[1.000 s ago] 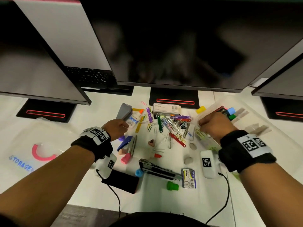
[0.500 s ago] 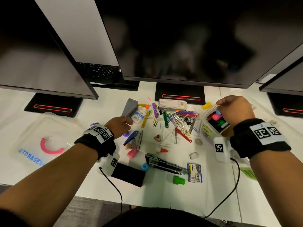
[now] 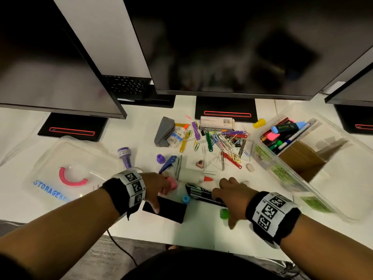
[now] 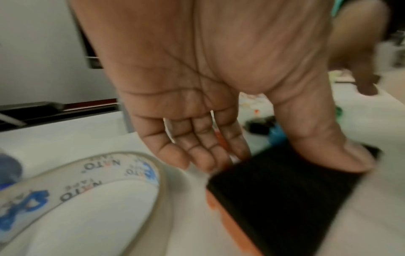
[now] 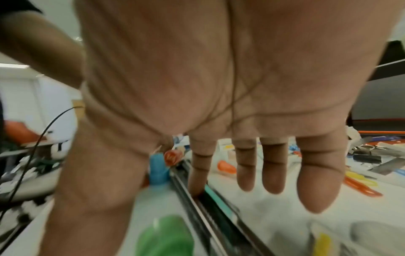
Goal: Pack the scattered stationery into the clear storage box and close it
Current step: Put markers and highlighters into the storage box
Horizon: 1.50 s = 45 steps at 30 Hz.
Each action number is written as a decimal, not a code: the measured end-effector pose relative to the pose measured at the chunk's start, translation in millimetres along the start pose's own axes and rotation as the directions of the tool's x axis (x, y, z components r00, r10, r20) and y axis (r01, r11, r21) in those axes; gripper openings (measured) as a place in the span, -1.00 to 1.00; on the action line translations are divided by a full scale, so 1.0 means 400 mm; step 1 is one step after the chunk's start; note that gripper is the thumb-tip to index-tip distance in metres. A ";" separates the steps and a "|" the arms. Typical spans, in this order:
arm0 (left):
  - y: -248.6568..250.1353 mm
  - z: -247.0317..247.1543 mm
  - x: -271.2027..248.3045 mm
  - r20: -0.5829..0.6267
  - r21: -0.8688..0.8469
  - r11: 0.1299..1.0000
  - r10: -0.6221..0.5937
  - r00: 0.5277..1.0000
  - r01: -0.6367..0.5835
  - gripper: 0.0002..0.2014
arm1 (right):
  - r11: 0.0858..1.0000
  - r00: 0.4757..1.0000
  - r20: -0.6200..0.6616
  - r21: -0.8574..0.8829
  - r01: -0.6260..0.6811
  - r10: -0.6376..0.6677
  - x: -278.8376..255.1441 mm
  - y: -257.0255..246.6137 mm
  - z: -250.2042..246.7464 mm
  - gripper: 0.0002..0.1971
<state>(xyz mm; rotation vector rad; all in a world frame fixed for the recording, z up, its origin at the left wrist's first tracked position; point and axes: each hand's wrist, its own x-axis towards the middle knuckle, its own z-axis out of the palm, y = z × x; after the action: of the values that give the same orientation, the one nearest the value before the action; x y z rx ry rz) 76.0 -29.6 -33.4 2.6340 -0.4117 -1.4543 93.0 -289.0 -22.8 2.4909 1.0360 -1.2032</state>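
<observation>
Your L hand (image 3: 159, 186) sits over the black block (image 3: 165, 209) at the near desk edge: thumb pressed on its top face, fingers straight and slack at its far edge, not yet clamped round it; the wrist view shows an orange underside on the block. Your R hand (image 3: 232, 196) is spread flat, fingers extended, index tip touching the black pen pack (image 3: 203, 196), nothing gripped. Change vs 0.5 s ago: R hand was up at the clear storage box (image 3: 298, 170) with a marker tray; it is now back at the near pile with nothing in it, so read that as one drop-off done and the next pick starting. L hand has also come back from mid-pile to the near row. Box stands open at the far right of the desk, markers + cardboard carton inside. Its lid (image 3: 66, 176) lies well apart at the left. Most items are unpacked: paper-clip heap (image 3: 222, 140), stapler (image 3: 164, 132), glue bottle (image 3: 177, 135), tape roll (image 4: 83, 181), green cap (image 3: 224, 214). Judgement: task early; lots left before closing.
</observation>
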 end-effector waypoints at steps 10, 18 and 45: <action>0.028 0.000 0.020 -0.190 0.100 0.994 0.049 0.981 -0.031 -0.49 | 0.966 0.958 -0.273 0.258 -0.019 0.092 0.035 0.041 0.019 -0.68; 0.039 -0.053 0.041 -0.293 0.071 0.997 0.033 0.955 -0.012 -0.42 | 0.906 0.917 -0.316 0.411 -0.100 0.244 0.061 0.096 -0.004 -0.65; 0.165 -0.203 0.277 -0.369 0.016 1.000 0.028 0.929 -0.024 -0.25 | 0.751 0.799 -0.264 0.580 -0.315 0.539 0.230 0.161 -0.088 -0.32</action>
<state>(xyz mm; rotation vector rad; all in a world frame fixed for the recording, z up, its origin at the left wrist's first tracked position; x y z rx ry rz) 188.3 -127.3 -65.5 2.8110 -0.4110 -0.9140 196.6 -274.2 -76.4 3.2518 0.1168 -0.8858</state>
